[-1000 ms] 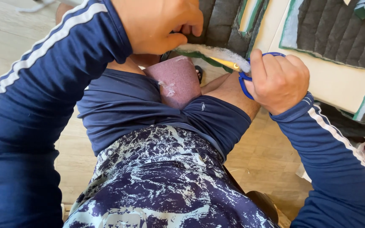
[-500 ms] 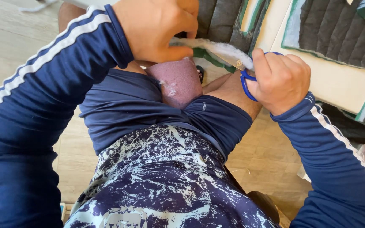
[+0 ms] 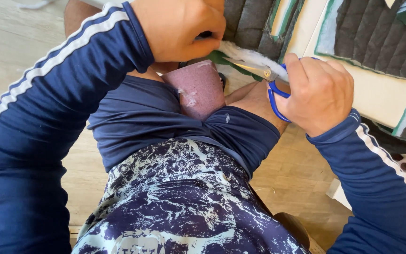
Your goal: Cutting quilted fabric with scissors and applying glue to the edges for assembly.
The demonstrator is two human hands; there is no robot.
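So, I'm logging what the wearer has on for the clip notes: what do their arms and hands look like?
Both arms are in long navy-blue sleeves with two white stripes running down the outer side, ending in snug cuffs at the wrists. The left hand and right hand are bare: no gloves, and no rings or watch in view.

Bright daylight from the upper left, washed-out glare on the wooden floor [image 3: 19, 51], soft shadow beneath the near sleeve [image 3: 38, 122], sharp focus in the centre, wide-angle stretching toward the frame edges
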